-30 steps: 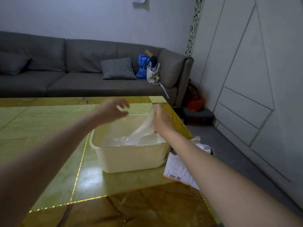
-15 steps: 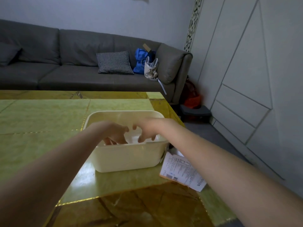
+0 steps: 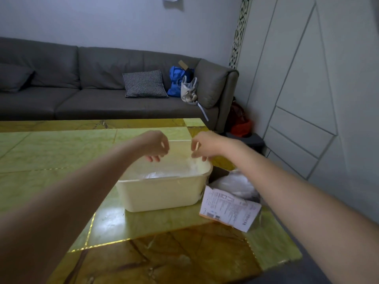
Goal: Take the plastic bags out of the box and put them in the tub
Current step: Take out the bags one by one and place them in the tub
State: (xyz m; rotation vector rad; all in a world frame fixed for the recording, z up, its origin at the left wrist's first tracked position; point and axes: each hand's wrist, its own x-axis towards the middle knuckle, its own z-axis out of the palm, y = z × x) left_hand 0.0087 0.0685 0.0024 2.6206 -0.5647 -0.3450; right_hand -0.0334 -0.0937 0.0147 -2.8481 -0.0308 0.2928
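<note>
Both over the cream tub (image 3: pixel 164 193), fingers loosely curled, holding nothing I can tell; right hand (image 3: pixel 205 145) nearer the cardboard box (image 3: pixel 229 208) at my right, left hand (image 3: pixel 156 145) farther.

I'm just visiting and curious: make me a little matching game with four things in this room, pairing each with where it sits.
Things:
1. cream plastic tub
2. black-and-white checked cushion
3. blue bag
4. cardboard box with a printed label

Places:
A. sofa corner, by the armrest
B. middle of the sofa seat
C. table's right edge, beside the tub
D. on the green table, under both hands

Pairs: 1-D, 2-B, 3-A, 4-C
</note>
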